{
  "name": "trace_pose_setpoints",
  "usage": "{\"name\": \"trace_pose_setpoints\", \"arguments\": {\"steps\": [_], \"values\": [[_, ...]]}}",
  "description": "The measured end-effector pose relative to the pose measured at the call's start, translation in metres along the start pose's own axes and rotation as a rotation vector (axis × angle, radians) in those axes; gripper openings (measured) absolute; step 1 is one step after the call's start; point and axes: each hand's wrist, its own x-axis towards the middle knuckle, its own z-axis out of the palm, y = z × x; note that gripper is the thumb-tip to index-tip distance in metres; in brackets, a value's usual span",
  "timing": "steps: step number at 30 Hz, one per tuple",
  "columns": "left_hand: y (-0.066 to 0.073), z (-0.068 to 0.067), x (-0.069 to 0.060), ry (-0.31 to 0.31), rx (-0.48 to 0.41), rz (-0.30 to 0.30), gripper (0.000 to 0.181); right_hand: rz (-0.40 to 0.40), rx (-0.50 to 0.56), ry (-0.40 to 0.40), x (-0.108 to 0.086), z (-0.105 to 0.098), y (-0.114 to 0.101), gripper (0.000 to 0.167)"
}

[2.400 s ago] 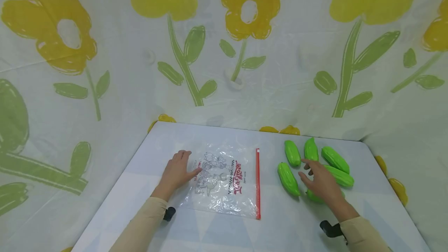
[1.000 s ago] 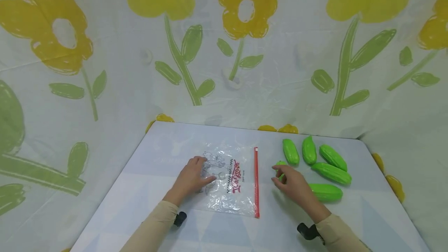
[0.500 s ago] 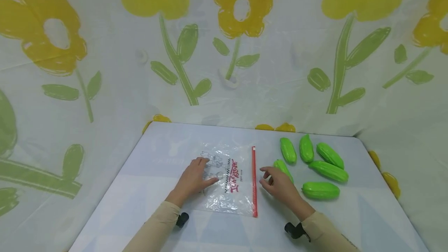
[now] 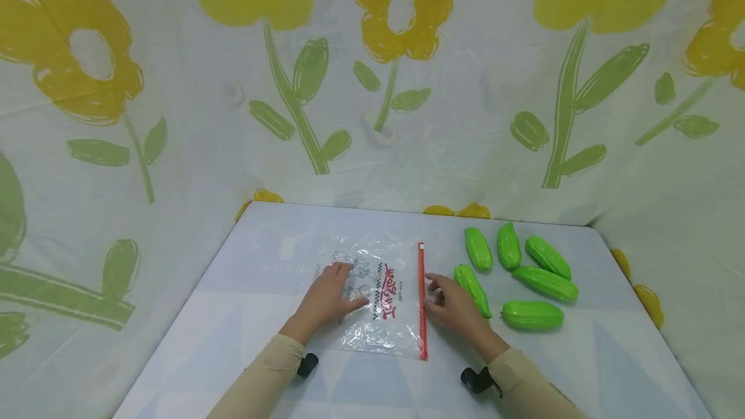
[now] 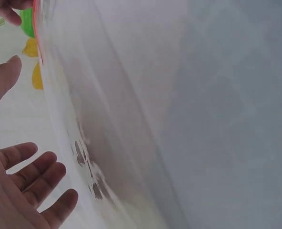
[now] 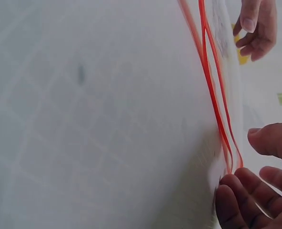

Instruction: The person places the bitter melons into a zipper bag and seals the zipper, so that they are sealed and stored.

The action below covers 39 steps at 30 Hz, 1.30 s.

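Note:
A clear zip bag with red lettering lies flat on the table, its red zip edge facing right. In the right wrist view the two red zip strips stand slightly apart. Over the bag's left part is my left hand, its fingers loosely spread and holding nothing; the left wrist view shows it beside the film. At the zip edge my right hand has its fingertips at the red strips, thumb apart from the fingers. Just right of it lies a green ridged gourd.
Several more bright green gourds lie at the right of the white table. A cloth printed with yellow flowers hangs behind and at both sides. Each wrist carries a black camera mount.
My right hand has moved left from above the gourds to the bag's red zip edge, uncovering them. My left hand has shifted right, further over the bag. The view has turned slightly.

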Motion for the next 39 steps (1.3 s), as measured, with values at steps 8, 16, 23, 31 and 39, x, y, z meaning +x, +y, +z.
{"name": "trace_pose_setpoints", "arguments": {"steps": [8, 16, 23, 31, 39], "values": [[0.003, 0.003, 0.0, -0.041, -0.007, -0.019, 0.093, 0.035, 0.053, -0.05, 0.003, 0.002, -0.003, 0.066], [0.004, 0.003, 0.001, -0.057, 0.004, -0.009, 0.096, -0.006, 0.112, -0.089, 0.001, 0.002, -0.004, 0.06], [0.004, 0.005, 0.0, -0.047, 0.022, 0.008, 0.095, -0.037, 0.164, -0.112, 0.001, 0.006, -0.003, 0.058], [0.011, 0.008, 0.004, -0.069, -0.013, 0.037, 0.096, -0.102, 0.199, -0.225, -0.003, 0.006, -0.001, 0.074], [0.035, 0.014, 0.012, -0.126, -0.059, 0.074, 0.095, -0.161, 0.17, -0.281, -0.002, 0.004, 0.0, 0.077]]}}
